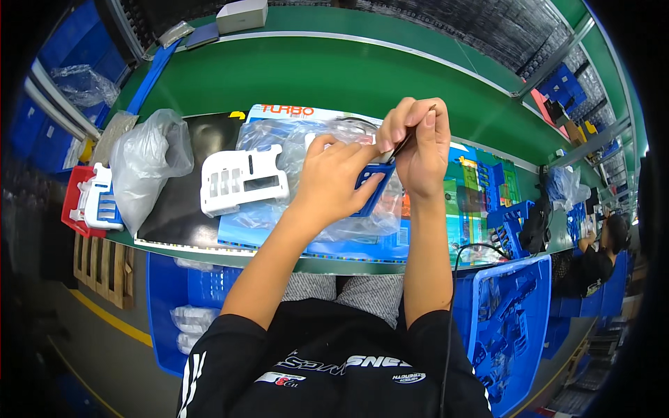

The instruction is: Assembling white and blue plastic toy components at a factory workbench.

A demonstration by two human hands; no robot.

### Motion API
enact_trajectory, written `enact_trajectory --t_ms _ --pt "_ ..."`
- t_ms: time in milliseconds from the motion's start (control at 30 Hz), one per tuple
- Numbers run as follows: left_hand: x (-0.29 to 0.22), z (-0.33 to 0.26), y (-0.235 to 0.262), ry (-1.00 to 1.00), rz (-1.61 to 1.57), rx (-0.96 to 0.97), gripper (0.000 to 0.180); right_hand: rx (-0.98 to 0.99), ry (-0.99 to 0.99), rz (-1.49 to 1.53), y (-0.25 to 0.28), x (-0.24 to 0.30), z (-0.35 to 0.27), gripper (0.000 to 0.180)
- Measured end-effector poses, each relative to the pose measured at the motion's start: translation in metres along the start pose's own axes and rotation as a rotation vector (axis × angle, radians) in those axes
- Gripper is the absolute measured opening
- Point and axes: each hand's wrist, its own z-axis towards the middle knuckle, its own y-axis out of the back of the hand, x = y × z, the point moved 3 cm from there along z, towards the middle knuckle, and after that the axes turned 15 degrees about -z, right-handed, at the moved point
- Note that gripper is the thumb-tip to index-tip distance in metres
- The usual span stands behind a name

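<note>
My left hand (334,174) is closed around a blue plastic part (375,189) with slots in it, thumb along its near side. Just to its right, my right hand (423,143) is raised, its fingers pinched on a thin dark tool (399,148) that slants down toward the top of the blue part. The tool's kind does not show, and my left fingers hide much of the part. A white plastic housing (240,182) with cut-out slots lies left of my left hand, on clear plastic bags (272,216).
At the left stand a stuffed clear bag (150,164) and a red bin (75,202) with a white housing. Blue plastic parts (509,226) lie on the right of the bench. Blue crates (541,313) stand below the bench edge. Another person (601,258) sits far right.
</note>
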Motion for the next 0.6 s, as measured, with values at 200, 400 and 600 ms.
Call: enact_trajectory --t_ms 200,400,600 --pt "-0.001 -0.003 0.003 0.026 0.019 0.029 0.033 0.158 -0.225 0.163 0.014 -0.001 -0.001 0.035" --pt "-0.004 -0.003 0.003 0.029 0.018 0.024 0.032 0.05 -0.154 0.118 0.014 -0.002 -0.005 0.042" --pt "0.001 -0.002 -0.004 0.017 0.049 0.012 0.03 0.025 -0.051 -0.079 0.002 -0.001 -0.015 0.04"
